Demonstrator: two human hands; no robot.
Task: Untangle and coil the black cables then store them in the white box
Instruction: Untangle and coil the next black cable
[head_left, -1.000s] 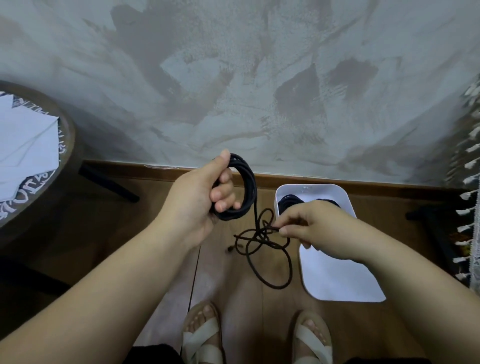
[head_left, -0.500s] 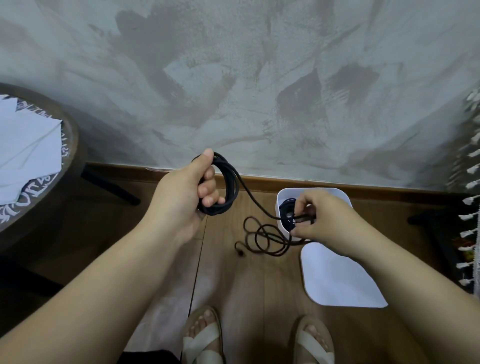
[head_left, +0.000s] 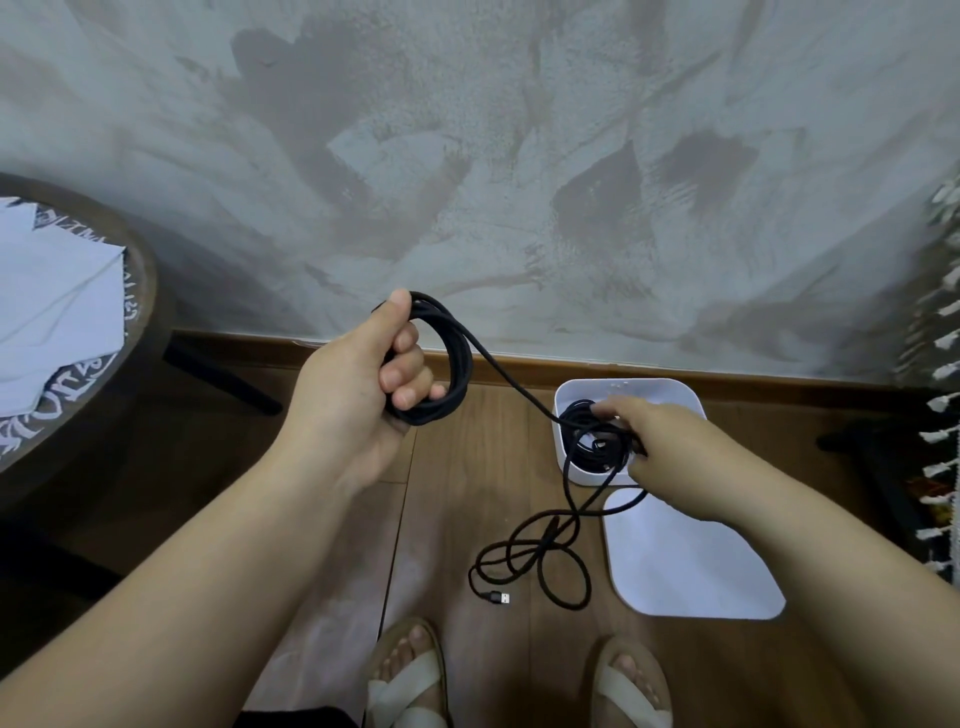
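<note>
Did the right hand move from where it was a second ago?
Yes. The right hand moved toward the wall; it was at the white box's near edge, and now it is over the box's opening.

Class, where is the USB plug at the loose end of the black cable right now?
In the head view the USB plug lies on the wooden floor, lower centre, left of the white lid, ahead of the sandals.

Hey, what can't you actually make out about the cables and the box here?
Head view only.
Inside the white box: the right hand covers its right part, so how much stored cable lies there is unclear.
The right hand's grip on the strand: fingertips hidden under the hand.
Turns in the coil: the left hand wraps them.
</note>
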